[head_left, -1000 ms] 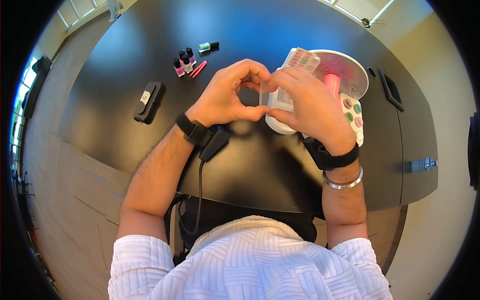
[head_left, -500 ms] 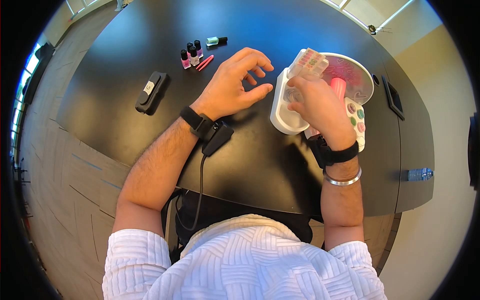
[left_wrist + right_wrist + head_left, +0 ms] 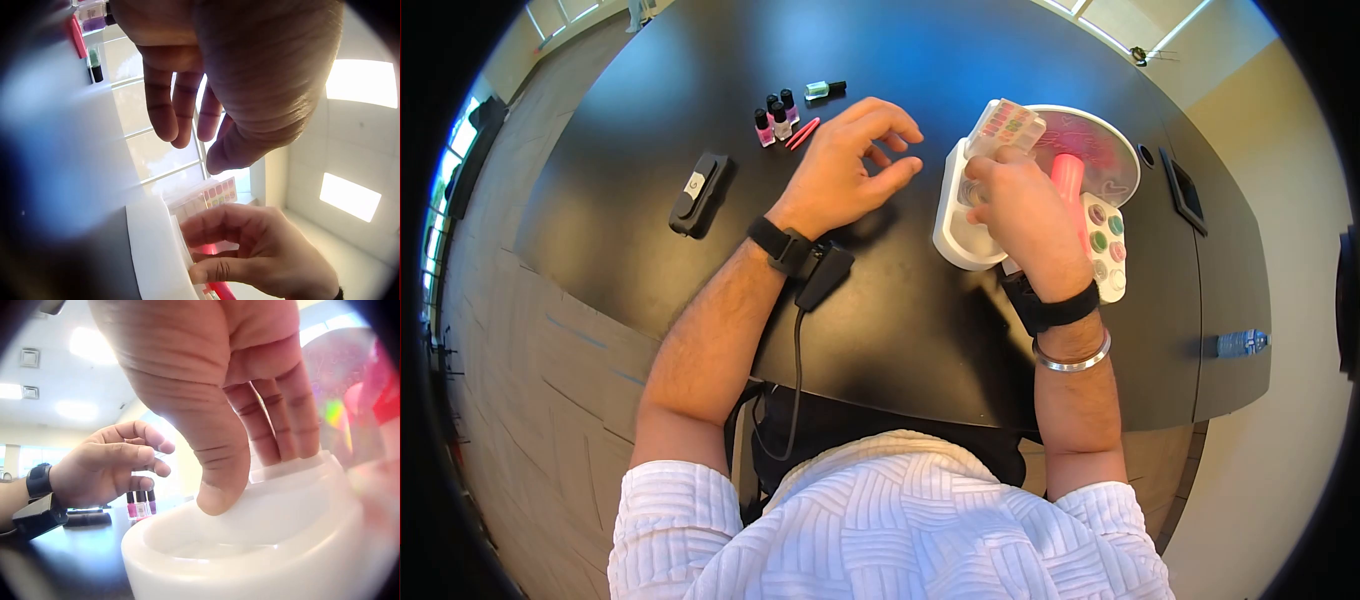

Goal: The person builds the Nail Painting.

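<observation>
My right hand (image 3: 1035, 215) reaches over the white organizer case (image 3: 948, 228), thumb and fingers bent downward. In the left wrist view its thumb and index fingertips sit at the two ends of a thin clear plastic piece (image 3: 181, 240) along the case. The right wrist view has the fingertips at a translucent edge (image 3: 300, 467), the thumb inside the white rim. My left hand (image 3: 840, 165) hovers left of the case, its fingers loosely curved around nothing. Behind the right hand, a clear box of patterned nails (image 3: 1010, 125) leans in the case.
A round lid with pink lettering (image 3: 1100, 150), a pink cylinder (image 3: 1067, 175) and a white tray of colored pots (image 3: 1108, 245) crowd the right side. Nail polish bottles (image 3: 780, 122), pink tweezers (image 3: 803, 132) and a black case (image 3: 700, 195) lie left. A water bottle (image 3: 1242, 344) lies far right.
A second ago both hands held the clear plastic piece between them. The left hand has let go and drawn left; the right has moved over the white case and down to it.
</observation>
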A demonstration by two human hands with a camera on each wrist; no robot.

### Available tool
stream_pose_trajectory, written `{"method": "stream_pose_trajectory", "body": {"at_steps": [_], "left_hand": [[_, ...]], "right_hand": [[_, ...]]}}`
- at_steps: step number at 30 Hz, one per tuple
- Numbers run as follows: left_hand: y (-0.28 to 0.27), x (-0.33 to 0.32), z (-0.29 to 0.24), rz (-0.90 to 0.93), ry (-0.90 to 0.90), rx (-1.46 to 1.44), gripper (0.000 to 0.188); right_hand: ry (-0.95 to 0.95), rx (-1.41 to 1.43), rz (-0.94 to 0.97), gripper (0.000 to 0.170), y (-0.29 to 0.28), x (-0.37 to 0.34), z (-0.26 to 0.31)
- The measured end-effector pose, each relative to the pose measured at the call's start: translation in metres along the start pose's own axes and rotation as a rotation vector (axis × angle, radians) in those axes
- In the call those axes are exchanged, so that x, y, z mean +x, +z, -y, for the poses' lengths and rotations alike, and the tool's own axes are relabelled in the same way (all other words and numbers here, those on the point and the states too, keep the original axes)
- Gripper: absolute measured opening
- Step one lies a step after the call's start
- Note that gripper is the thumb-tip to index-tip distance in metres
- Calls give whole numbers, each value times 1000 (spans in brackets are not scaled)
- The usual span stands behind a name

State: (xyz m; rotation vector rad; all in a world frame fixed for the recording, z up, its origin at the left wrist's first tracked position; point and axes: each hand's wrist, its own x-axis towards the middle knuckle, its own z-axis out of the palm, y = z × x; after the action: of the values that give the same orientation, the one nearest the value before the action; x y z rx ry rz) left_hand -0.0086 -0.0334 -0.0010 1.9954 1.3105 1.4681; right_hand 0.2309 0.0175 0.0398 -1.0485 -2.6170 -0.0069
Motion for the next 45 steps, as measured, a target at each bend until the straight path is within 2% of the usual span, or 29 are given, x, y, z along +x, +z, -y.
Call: {"method": "stream_pose_trajectory", "body": {"at_steps": [4, 6, 7, 9, 11, 12, 15, 17, 19, 21, 23, 25, 30, 34, 36, 40, 41, 42, 43, 44, 45], "left_hand": [[-17, 7, 6, -246, -50, 148, 20], [-30, 7, 19, -297, -124, 323, 18], [-35, 7, 22, -287, -111, 325, 18], [-44, 3, 27, -224, -255, 604, 15], [-45, 0, 38, -200, -237, 674, 15], [-44, -2, 42, -185, -231, 742, 15], [-45, -8, 49, -105, -224, 792, 20], [-44, -8, 46, -49, -237, 839, 21], [-45, -7, 42, 52, -350, 915, 22], [-44, -9, 44, 20, -301, 899, 21], [-44, -10, 45, -17, -246, 883, 20], [-46, -7, 43, 4, -341, 814, 16], [-35, -6, 42, -30, -313, 785, 20], [-13, 6, 17, -116, -302, 190, 30], [7, 12, -7, -97, -168, 48, 27], [40, 39, -65, 39, -35, -15, 23], [45, 48, -71, 101, 31, 73, 21], [50, 58, -79, 165, 97, 162, 19], [59, 67, -97, 144, 81, 146, 14], [60, 73, -99, 151, 82, 149, 14], [60, 80, -99, 184, 115, 244, 14]], "right_hand": [[-23, -65, 20, 31, -3, -2, 1], [-33, -73, 12, 31, -6, -4, 4], [6, -51, 59, 36, -10, -4, 7], [54, -23, 96, 42, -16, -4, 7], [-6, 26, 85, 30, -22, -4, 3], [1, 30, 76, 30, -29, -5, 3], [11, 109, -27, 36, -55, -9, 3], [-138, 189, -246, 35, -74, -15, 1], [-158, 174, -299, 31, -93, -19, -1], [-159, 196, -369, 26, -109, -24, -4], [-138, 190, -380, 28, -130, -32, -7], [-142, 193, -448, 31, -140, -39, -14], [-141, 187, -525, 31, -161, -54, -23], [-167, 281, -568, 31, -166, -62, -28], [-162, 271, -598, 31, -169, -67, -31], [-180, 265, -625, 31, -174, -74, -40], [-177, 270, -628, 31, -179, -77, -44], [-281, 335, -601, 23, -188, -83, -48], [-383, 399, -575, 16, -192, -86, -52], [-379, 401, -580, 16, -188, -86, -50], [-292, 340, -592, 17, -182, -84, -47]]}}
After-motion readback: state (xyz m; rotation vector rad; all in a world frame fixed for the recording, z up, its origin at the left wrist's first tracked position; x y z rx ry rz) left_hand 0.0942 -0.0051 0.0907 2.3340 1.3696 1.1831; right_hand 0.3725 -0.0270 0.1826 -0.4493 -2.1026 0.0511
